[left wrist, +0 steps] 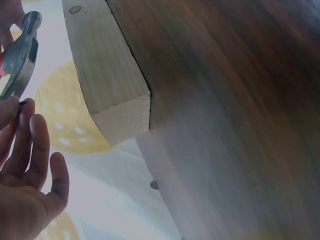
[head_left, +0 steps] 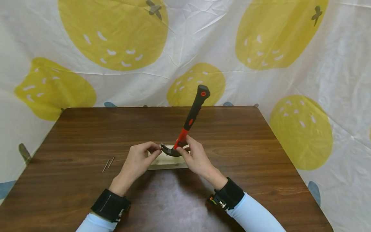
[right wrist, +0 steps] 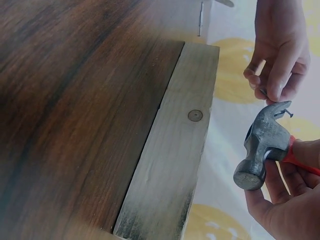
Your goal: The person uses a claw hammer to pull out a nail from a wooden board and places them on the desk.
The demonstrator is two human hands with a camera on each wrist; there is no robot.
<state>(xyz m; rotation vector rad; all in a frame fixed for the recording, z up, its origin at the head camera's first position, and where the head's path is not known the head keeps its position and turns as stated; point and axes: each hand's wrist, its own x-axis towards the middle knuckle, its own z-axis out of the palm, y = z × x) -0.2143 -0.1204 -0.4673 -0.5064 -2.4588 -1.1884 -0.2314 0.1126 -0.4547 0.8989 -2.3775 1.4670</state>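
Note:
A claw hammer (head_left: 193, 115) is held over a wooden block (head_left: 168, 166), its black and red handle pointing up and away. My right hand (head_left: 197, 157) grips it at the red neck, just by the steel head (right wrist: 260, 140). A nail (right wrist: 286, 114) sits in the claw's slot, its head sticking out on one side. At the claw, my left hand (head_left: 139, 159) pinches the nail between thumb and forefinger, the other fingers (left wrist: 39, 145) spread loosely. The fingertips hide most of the nail's shank. In the right wrist view the block (right wrist: 167, 145) shows a round knot.
Two loose nails (head_left: 109, 163) lie on the brown wooden table (head_left: 232, 141), left of the left hand. A white cloth (head_left: 185, 38) with yellow fruit prints hangs behind the table and down its sides.

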